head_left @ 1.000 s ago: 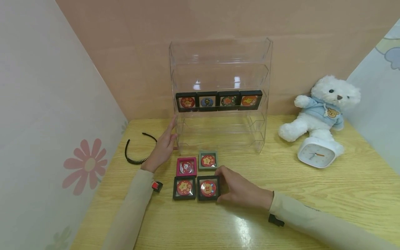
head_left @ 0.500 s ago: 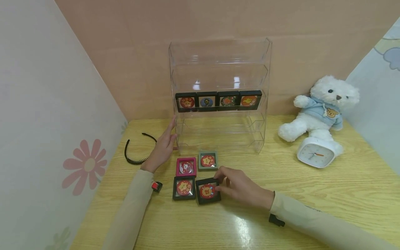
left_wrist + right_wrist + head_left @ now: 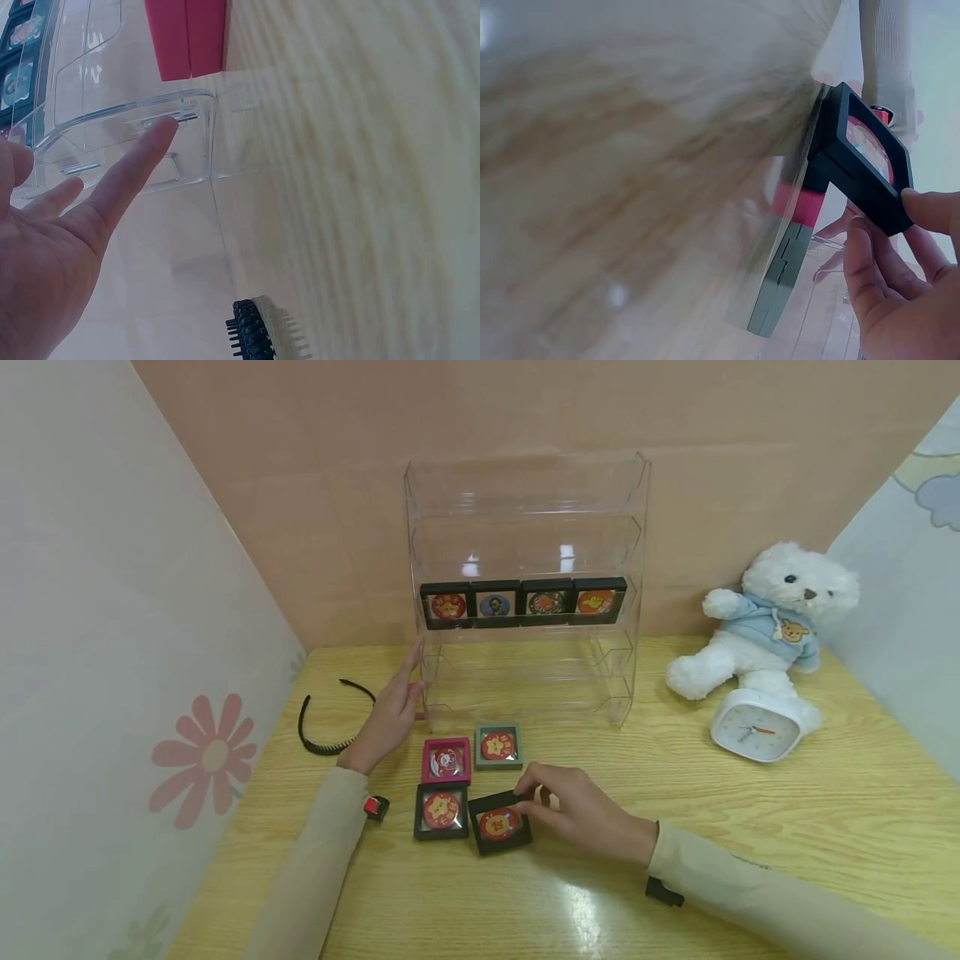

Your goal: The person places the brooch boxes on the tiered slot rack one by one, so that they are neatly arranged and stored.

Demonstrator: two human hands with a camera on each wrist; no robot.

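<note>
My right hand [image 3: 573, 806] pinches the top right corner of a black display frame [image 3: 501, 837] that holds a red round badge. In the right wrist view this frame [image 3: 866, 161] is tilted up from the table, thumb on its face and fingers behind. The left hand [image 3: 386, 718] lies with straight fingers against the left side of a clear acrylic rack [image 3: 525, 681]; in the left wrist view a finger touches the clear side panel [image 3: 202, 142]. Beside the held frame lie a second black frame [image 3: 442, 833], a magenta frame [image 3: 427, 768] and a green frame [image 3: 498, 764].
Several black framed badges [image 3: 525, 622] stand in a row on the rack's middle tier. A black headband [image 3: 326, 748] lies left of the left hand. At the right sit a white teddy bear [image 3: 776, 622] and a white alarm clock [image 3: 757, 727]. Walls [image 3: 187, 610] border the table.
The right hand has taken hold of the black frame's corner and tilted it up off the table, turning it slightly. The left hand stays at the rack.
</note>
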